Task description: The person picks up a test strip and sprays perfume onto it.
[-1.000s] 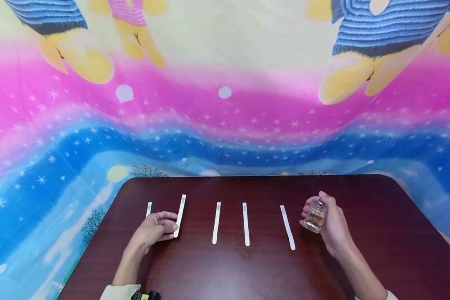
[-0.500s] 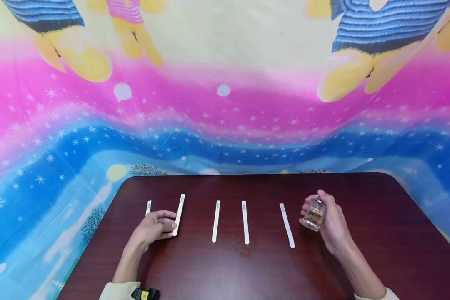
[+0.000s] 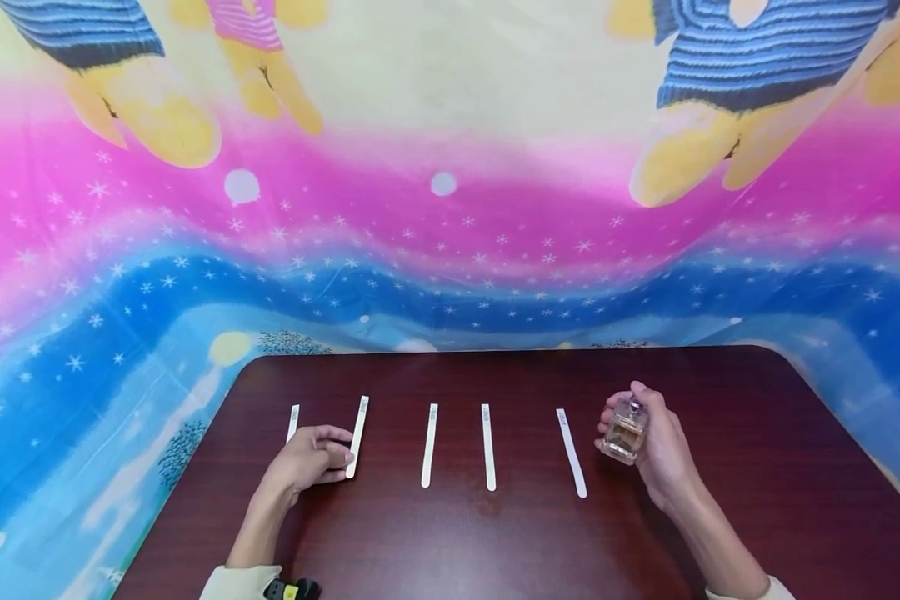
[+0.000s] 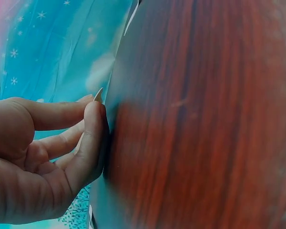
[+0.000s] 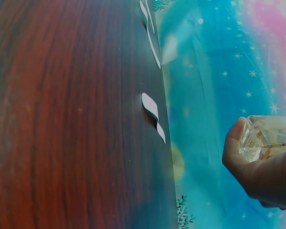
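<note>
My left hand (image 3: 307,458) pinches a narrow white paper test strip (image 3: 357,437) near its rounded lower end, between thumb and fingers. In the left wrist view the strip's tip (image 4: 98,95) pokes out past the fingertips. My right hand (image 3: 663,454) grips a small clear glass perfume bottle (image 3: 625,431) holding pale amber liquid, one finger up at its sprayer top. The right wrist view shows the bottle's glass base (image 5: 260,138) against the fingers. Nearest the bottle on the table lies another white strip (image 3: 572,454), slightly bent.
Two more strips, one left of centre (image 3: 430,446) and one at centre (image 3: 488,447), lie apart on the dark reddish wooden table (image 3: 450,542). Behind the left hand a further strip (image 3: 293,421) is partly covered. A printed cloth backdrop (image 3: 450,275) rises beyond the table's far edge.
Both hands keep their holds on the strip and the bottle. The whole scene shifts slightly in the head view; the held strip's upper end sits a little lower.
</note>
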Tool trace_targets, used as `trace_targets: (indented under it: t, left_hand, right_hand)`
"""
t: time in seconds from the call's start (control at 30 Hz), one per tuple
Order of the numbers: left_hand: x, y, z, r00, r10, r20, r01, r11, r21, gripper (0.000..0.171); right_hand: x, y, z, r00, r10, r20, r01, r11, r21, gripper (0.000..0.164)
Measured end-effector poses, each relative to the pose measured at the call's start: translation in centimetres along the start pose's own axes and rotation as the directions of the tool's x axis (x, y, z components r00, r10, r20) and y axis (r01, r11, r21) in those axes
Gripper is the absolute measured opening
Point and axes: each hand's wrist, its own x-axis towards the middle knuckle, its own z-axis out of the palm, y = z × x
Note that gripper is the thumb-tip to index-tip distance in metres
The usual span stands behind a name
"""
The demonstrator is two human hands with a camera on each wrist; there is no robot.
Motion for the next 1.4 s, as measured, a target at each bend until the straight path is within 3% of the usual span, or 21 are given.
trace_targets:
  t: [0.53, 0.7, 0.83, 1.07, 1.4]
  left_hand:
    - [-0.3, 0.5, 0.5, 0.998, -0.034, -0.058, 0.036, 0.999, 0.037, 0.035]
    - [-0.6, 0.9, 0.5, 0.996, -0.019, -0.084, 0.025, 0.997, 0.073, 0.034]
    - [-1.0, 1.5, 0.8, 0.998, 0.010, -0.069, -0.005, 0.998, 0.069, 0.035]
    - [-1.7, 2.7, 2.3, 0.996, 0.085, -0.037, -0.084, 0.996, 0.032, 0.038]
    - [-1.6, 3.9, 5.9, 0.994, 0.108, 0.001, -0.108, 0.994, -0.021, 0.032]
  right_hand:
    - [-0.2, -0.1, 0.1, 1.000, -0.006, -0.003, 0.006, 1.000, -0.002, 0.048]
    - [-0.2, -0.1, 0.1, 1.000, -0.003, -0.001, 0.003, 1.000, -0.001, 0.048]
    - [-0.2, -0.1, 0.1, 1.000, -0.006, 0.000, 0.006, 1.000, 0.001, 0.048]
    - [-0.3, -0.2, 0.2, 1.000, -0.006, 0.002, 0.006, 1.000, 0.004, 0.048]
    - [-0.1, 0.0, 0.4, 1.000, 0.000, 0.022, -0.001, 1.000, 0.012, 0.049]
